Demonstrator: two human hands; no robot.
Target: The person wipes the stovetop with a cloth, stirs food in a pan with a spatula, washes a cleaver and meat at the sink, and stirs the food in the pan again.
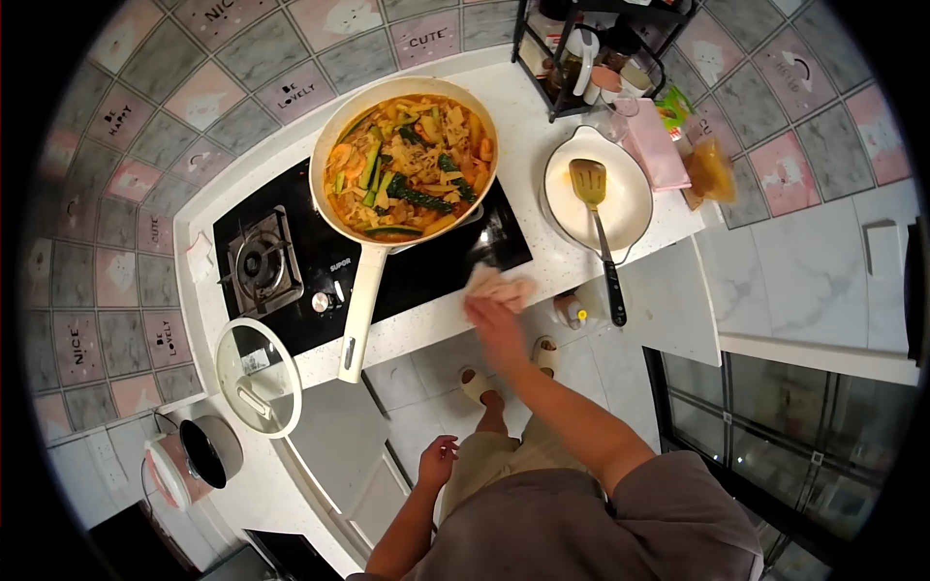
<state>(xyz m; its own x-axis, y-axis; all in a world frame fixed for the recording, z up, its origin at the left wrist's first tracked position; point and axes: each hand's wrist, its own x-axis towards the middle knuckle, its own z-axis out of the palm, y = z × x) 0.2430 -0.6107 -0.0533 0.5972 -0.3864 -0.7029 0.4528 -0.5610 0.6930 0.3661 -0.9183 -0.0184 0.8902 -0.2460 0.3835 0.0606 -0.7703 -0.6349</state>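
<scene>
The right hand (499,334), blurred, grasped a crumpled pale-pink cloth (501,288) at the front edge of the white speckled desk (523,174), just beside the near right corner of the black glass stove (426,276). The cloth lay beyond the fingers, away from the body; bunched up, it showed no clear long axis. The left hand (439,462) hung well apart, low beside the body, fingers loosely curled, seemingly holding nothing. Left of the cloth, the long cream handle (360,310) of the round, food-filled pan (316,184) pointed toward the person; the white oval pan (630,198) stood to its right.
</scene>
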